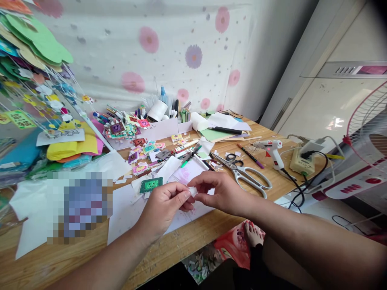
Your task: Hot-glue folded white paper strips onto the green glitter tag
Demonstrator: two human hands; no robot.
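My left hand (165, 207) and my right hand (216, 191) meet over the wooden table (199, 235), both pinching a small white scrap of paper (191, 191) between fingertips. The fingers of both hands are curled closed round it. Just left of my left hand lies a small green glittery tag (150, 185) on white paper sheets (127, 209). Large silver scissors (246, 174) lie just to the right of my right hand.
A white glue gun (273, 153) and a power strip (300, 161) sit at the right. Small coloured craft tags (142, 151), pens and a box of supplies crowd the back. Coloured foam sheets (69, 147) pile up at the left. A fan (367, 133) stands at the far right.
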